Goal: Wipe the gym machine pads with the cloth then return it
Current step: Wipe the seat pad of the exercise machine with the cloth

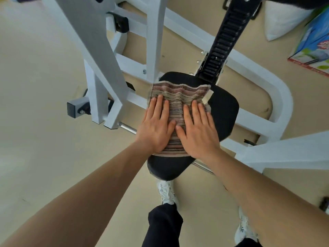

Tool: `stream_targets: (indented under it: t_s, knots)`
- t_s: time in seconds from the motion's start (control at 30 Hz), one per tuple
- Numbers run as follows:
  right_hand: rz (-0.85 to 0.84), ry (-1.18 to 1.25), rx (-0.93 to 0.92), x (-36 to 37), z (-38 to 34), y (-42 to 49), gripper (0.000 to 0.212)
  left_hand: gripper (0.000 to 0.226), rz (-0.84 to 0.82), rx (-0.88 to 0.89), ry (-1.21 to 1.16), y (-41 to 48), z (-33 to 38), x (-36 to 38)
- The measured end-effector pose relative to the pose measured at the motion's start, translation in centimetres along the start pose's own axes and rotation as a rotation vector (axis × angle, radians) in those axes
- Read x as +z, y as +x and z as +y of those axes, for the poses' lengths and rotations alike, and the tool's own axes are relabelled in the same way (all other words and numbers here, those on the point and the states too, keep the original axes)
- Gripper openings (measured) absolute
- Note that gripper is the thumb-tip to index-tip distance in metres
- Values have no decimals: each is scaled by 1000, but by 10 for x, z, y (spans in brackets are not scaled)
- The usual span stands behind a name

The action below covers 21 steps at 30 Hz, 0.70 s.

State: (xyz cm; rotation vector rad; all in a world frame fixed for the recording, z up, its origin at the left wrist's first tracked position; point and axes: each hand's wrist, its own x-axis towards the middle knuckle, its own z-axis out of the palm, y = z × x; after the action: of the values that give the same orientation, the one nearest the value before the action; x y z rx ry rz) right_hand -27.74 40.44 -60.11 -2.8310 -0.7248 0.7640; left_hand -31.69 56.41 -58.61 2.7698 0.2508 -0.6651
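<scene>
Caught mid-wipe: left hand and right hand pressed flat and open on the striped cloth, nothing gripped, spread over the black seat pad at frame centre; probably best kept flat with even pressure, reaching the bare right edge too.

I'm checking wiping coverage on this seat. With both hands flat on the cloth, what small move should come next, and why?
Probably slide the striped cloth right, pressed under the left hand and right hand: the black seat pad there lies bare.
</scene>
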Motion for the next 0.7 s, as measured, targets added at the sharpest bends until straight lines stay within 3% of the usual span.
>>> stream_targets:
  t_s: [0.13, 0.27, 0.47, 0.7]
  knots:
    - [9, 15, 35, -14, 19, 83, 72, 69, 61, -61, 17, 88, -10, -11]
    - [66, 11, 159, -8, 34, 86, 74, 71, 47, -2, 131, 118, 1, -8]
    - [50, 97, 446, 6, 30, 2, 78, 71, -28, 254, 170, 52, 37, 9]
    - [68, 193, 349, 27, -59, -88, 72, 64, -28, 192, 7, -69, -3, 9]
